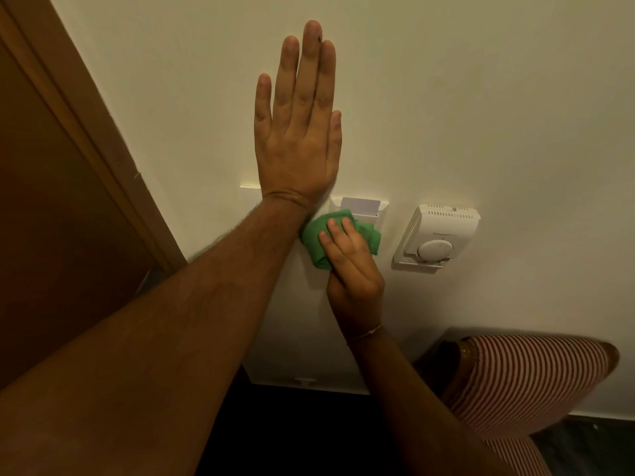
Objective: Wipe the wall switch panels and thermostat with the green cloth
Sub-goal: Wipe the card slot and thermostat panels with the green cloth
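My right hand (350,269) holds a bunched green cloth (314,240) pressed against a white card-holder switch panel (372,209), which has a white card standing in its top slot. My left hand (297,132) lies flat on the wall above, fingers straight and held together, holding nothing. Its wrist covers most of a second white switch panel (249,195) further left. A white thermostat (438,237) with a round dial sits on the wall to the right of the cloth, untouched.
A brown wooden door frame (99,139) runs diagonally at the left. A red-and-white striped chair (525,379) stands low at the right, close to the wall. The floor below is dark.
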The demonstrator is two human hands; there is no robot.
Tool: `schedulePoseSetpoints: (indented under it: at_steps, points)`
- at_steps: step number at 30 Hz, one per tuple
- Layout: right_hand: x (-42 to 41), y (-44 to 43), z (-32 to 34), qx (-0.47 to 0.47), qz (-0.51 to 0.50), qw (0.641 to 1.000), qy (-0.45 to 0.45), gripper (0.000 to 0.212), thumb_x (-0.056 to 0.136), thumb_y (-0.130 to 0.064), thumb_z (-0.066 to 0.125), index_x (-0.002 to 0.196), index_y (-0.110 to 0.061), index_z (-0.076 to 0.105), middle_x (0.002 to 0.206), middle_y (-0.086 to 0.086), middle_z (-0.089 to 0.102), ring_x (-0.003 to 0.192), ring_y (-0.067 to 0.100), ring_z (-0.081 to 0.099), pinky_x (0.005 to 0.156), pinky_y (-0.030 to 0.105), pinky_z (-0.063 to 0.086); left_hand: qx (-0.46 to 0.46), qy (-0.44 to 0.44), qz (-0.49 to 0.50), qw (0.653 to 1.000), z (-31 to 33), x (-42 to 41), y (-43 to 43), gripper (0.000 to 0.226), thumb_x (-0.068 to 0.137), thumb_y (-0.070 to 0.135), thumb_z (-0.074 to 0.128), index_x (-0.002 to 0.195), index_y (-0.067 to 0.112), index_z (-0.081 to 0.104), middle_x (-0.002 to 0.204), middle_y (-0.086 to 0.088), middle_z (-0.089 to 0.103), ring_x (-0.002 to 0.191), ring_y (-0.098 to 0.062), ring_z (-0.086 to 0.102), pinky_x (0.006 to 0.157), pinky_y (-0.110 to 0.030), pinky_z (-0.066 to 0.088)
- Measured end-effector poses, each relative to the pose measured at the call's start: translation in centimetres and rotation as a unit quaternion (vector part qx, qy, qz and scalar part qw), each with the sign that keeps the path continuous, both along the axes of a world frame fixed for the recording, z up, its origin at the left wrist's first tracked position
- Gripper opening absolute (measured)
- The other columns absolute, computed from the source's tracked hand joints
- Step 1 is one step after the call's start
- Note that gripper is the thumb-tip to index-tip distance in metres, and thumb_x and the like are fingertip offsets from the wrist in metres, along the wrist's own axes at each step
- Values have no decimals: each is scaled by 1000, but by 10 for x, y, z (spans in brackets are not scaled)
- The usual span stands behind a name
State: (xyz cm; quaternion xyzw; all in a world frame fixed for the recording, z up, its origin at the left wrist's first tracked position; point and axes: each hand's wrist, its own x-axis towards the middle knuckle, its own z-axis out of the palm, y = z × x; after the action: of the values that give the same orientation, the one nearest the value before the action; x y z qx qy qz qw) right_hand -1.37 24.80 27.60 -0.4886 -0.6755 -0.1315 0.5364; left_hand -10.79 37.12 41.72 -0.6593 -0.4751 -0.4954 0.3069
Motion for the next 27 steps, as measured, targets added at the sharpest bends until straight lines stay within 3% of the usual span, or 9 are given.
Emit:
schedulePoseSetpoints:
  at_steps: [2, 5, 7, 9, 11, 15, 21, 24, 27]
  points:
    - [-5, 1, 7, 7, 7, 1000, -1, 34, 105, 9, 55, 134, 0, 71, 148, 18, 63, 148, 34, 54, 126, 50, 42, 5, 4, -12, 1000, 0, 0, 1, 70, 114, 33, 27, 175, 14, -1, 174, -6, 15, 170, -21, 2, 135, -48, 4]
    - [4, -1, 6, 9, -8, 999, -34, 40, 101, 14, 57, 135, -1, 70, 150, 15, 60, 149, 33, 52, 128, 47, 40, 11, 7, -24, 1000, 2, 1, -1, 66, 114, 36, 18, 167, 20, -16, 174, -4, 12, 165, -15, -17, 135, -46, 1]
    - [18, -4, 3, 10, -26, 1000, -12, 41, 103, 15, 48, 136, 0, 69, 150, 18, 61, 149, 34, 53, 126, 52, 43, 9, 0, -34, 999, 4, -1, -1, 67, 113, 37, 16, 174, 15, -5, 174, -6, 15, 164, -17, -12, 135, -48, 6]
    - [28, -7, 0, 20, -48, 998, 20, 38, 106, 12, 47, 134, 1, 70, 146, 19, 64, 147, 35, 54, 124, 56, 44, 11, -2, -37, 999, 5, -3, -1, 64, 114, 36, 16, 171, 9, 16, 172, -10, 19, 168, -23, 8, 135, -52, 14]
    - [29, -8, -4, 28, -55, 997, 36, 35, 106, 12, 50, 131, 1, 71, 143, 19, 66, 145, 36, 56, 124, 57, 44, 16, 2, -48, 999, 5, -2, -2, 60, 114, 35, 18, 166, 8, 22, 171, -11, 22, 164, -30, 25, 134, -54, 18]
    - [6, 2, 6, 39, -42, 997, 48, 38, 104, 14, 46, 128, 2, 74, 139, 19, 70, 143, 34, 59, 120, 57, 48, 7, 6, -52, 999, 5, -1, -3, 58, 114, 31, 21, 167, 8, 21, 172, -10, 21, 162, -33, 27, 134, -56, 20]
    - [-10, 6, 15, 5, -16, 1000, -13, 42, 106, 9, 42, 136, -1, 70, 145, 18, 67, 146, 31, 56, 123, 52, 46, 0, -9, -43, 999, 1, 0, 0, 62, 112, 29, 35, 168, 8, 20, 173, -10, 19, 163, -32, 24, 135, -52, 15]
    - [19, -3, 9, 19, -57, 998, 34, 45, 107, 7, 37, 137, -1, 68, 146, 16, 66, 147, 28, 55, 126, 49, 42, 10, -2, -60, 998, 0, -2, 2, 67, 114, 30, 24, 175, 13, 0, 174, -8, 19, 169, -27, 13, 135, -52, 13]
    - [34, -8, 0, 26, -88, 994, 66, 32, 109, 3, 50, 134, 1, 70, 143, 18, 68, 146, 31, 56, 129, 47, 39, 27, 6, -66, 997, -1, -1, 5, 67, 114, 35, 15, 165, 22, -26, 174, -4, 15, 164, -16, -8, 135, -49, 7]
